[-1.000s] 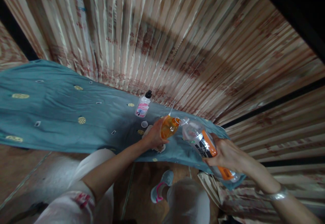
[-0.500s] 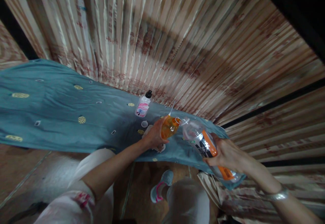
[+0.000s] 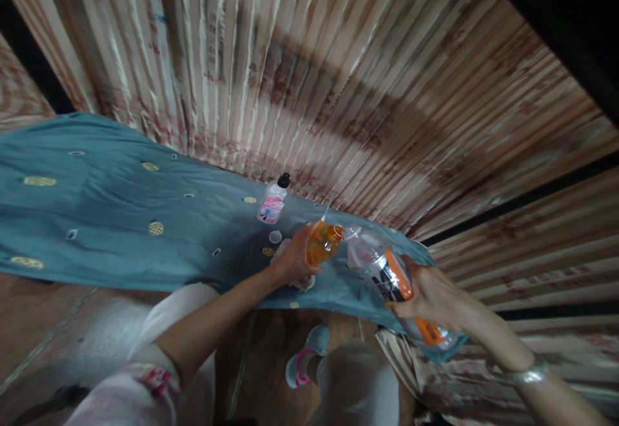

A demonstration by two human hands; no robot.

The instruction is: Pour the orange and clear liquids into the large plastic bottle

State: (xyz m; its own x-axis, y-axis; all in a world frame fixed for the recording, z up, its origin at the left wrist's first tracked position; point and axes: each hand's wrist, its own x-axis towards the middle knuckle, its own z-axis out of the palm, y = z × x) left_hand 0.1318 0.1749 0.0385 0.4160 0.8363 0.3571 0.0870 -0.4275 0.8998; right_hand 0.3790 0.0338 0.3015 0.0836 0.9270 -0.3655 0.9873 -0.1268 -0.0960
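My left hand [image 3: 296, 261] is closed round a small orange bottle [image 3: 323, 244], tilted with its neck to the right. In my right hand [image 3: 428, 294] is a large clear plastic bottle [image 3: 372, 253] with an orange, black and white label, tipped so its mouth meets or nearly touches the orange bottle's mouth. Whether liquid passes between them I cannot tell. Under my left hand lies a crumpled whitish cloth or tissue [image 3: 305, 282], partly hidden. A small white cap [image 3: 275, 237] rests to its left. Behind it stands a clear pump bottle [image 3: 273, 204] with a pink label and black top.
A teal patterned cloth [image 3: 111, 200] covers the narrow surface. Pleated curtains [image 3: 290, 78] hang right behind it and at the right side. A thin white stick-like thing [image 3: 327, 207] rises behind the orange bottle. My shoe [image 3: 307, 355] is on the floor below.
Almost nothing differs. Both hands keep hold of their bottles in the same mouth-to-mouth position, with only a tiny shift of the view.
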